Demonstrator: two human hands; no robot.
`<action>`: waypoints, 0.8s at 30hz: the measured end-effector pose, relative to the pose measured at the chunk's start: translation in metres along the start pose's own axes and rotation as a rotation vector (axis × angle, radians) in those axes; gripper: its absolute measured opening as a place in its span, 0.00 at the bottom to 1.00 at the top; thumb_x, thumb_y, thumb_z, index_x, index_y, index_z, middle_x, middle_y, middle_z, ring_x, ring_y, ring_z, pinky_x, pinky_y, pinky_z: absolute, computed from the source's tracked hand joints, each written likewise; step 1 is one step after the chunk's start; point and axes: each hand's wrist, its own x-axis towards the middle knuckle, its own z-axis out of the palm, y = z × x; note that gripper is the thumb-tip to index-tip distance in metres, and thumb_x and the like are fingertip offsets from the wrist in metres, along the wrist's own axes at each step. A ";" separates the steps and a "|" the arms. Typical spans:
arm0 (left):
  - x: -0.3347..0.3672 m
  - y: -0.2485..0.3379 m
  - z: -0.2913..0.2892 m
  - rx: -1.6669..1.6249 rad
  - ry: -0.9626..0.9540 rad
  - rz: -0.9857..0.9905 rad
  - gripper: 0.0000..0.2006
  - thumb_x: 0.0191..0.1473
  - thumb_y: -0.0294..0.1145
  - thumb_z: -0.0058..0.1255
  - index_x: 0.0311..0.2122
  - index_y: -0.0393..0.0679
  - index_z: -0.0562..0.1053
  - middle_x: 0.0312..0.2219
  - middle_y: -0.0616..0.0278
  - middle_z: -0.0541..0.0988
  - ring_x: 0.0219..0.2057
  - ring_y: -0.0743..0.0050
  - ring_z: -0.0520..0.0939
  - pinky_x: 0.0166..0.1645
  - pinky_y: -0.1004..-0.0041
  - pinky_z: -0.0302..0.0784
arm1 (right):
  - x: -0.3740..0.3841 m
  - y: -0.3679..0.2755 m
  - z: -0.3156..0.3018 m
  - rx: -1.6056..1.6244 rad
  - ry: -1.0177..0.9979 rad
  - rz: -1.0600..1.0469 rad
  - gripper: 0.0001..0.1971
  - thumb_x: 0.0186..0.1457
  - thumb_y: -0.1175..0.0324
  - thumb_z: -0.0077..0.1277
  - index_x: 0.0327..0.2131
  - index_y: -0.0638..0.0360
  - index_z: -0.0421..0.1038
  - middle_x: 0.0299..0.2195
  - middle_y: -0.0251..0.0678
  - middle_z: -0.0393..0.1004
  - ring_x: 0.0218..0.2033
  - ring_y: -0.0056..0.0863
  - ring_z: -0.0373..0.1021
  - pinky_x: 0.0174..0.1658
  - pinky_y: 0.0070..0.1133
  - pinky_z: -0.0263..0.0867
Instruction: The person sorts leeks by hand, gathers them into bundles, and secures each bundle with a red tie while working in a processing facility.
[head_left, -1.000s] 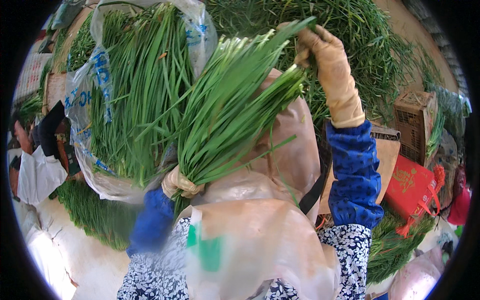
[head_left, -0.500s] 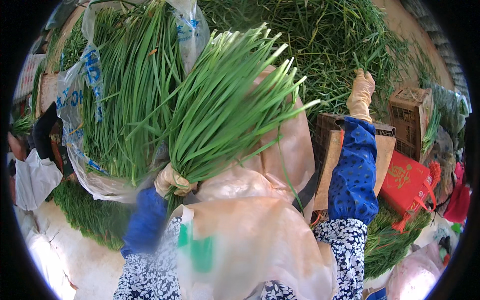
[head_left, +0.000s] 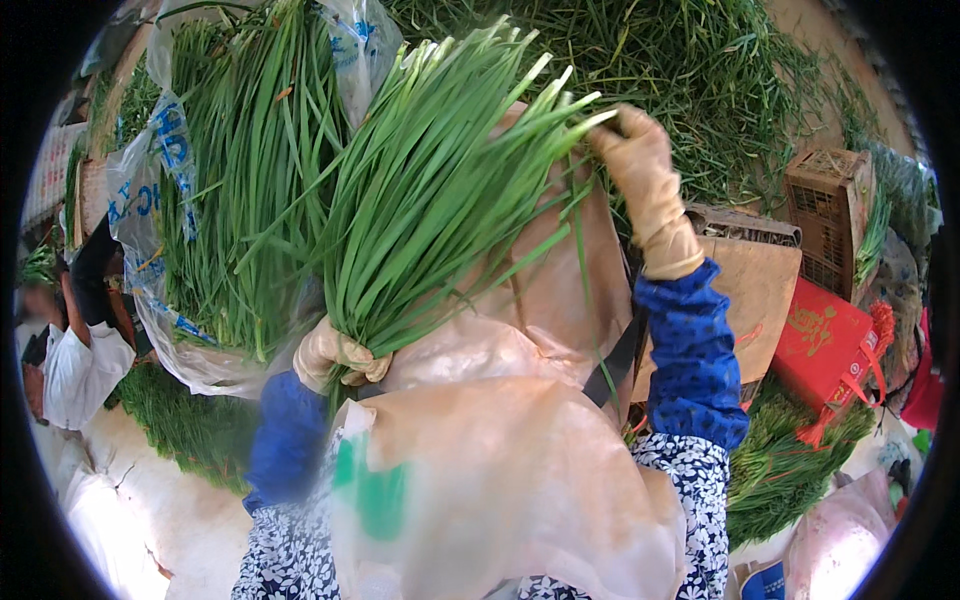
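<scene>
My left hand (head_left: 340, 355), in a tan rubber glove, is closed around the narrow leafy end of a big bunch of garlic chives (head_left: 420, 190). The bunch fans out up and to the right, its white cut ends uppermost. My gloved right hand (head_left: 635, 150) is at the bunch's right edge, fingers curled in on the white end of an outer chive stalk (head_left: 598, 118). Its fingertips are partly hidden. One loose chive leaf (head_left: 582, 260) hangs below the bunch, over the tan apron (head_left: 500, 440) on my lap.
More chives (head_left: 250, 200) lie in a clear printed plastic bag (head_left: 150, 200) at left. Loose green leaves (head_left: 640, 60) heap up at the back. At right are a cardboard piece (head_left: 745, 300), a brown crate (head_left: 825, 220) and a red box (head_left: 820, 335). Another person's arm (head_left: 75, 310) shows at far left.
My right hand has come from the loose leaf heap, left and nearer, to the stalk ends of the bunch. My left hand keeps its hold, and the bunch has shifted slightly left.
</scene>
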 end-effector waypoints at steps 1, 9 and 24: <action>-0.002 0.009 0.016 0.041 0.040 0.031 0.31 0.36 0.27 0.65 0.49 0.32 0.68 0.16 0.53 0.73 0.09 0.72 0.67 0.11 0.77 0.55 | 0.012 0.000 -0.008 -0.359 0.189 -0.083 0.10 0.51 0.68 0.60 0.38 0.58 0.77 0.30 0.35 0.79 0.30 0.22 0.73 0.33 0.19 0.68; -0.021 0.031 0.047 0.006 0.085 0.052 0.24 0.37 0.23 0.64 0.43 0.29 0.71 0.17 0.51 0.74 0.08 0.67 0.67 0.12 0.74 0.58 | -0.024 -0.005 -0.058 -0.009 -0.221 0.088 0.46 0.49 0.48 0.58 0.66 0.59 0.50 0.64 0.50 0.55 0.65 0.45 0.52 0.64 0.31 0.55; -0.003 0.153 0.165 0.401 0.115 0.190 0.26 0.43 0.24 0.55 0.50 0.28 0.64 0.14 0.52 0.69 0.04 0.73 0.59 0.08 0.75 0.52 | 0.000 0.010 -0.016 -0.632 0.232 -0.573 0.07 0.57 0.68 0.50 0.38 0.57 0.68 0.24 0.44 0.75 0.27 0.46 0.73 0.28 0.37 0.69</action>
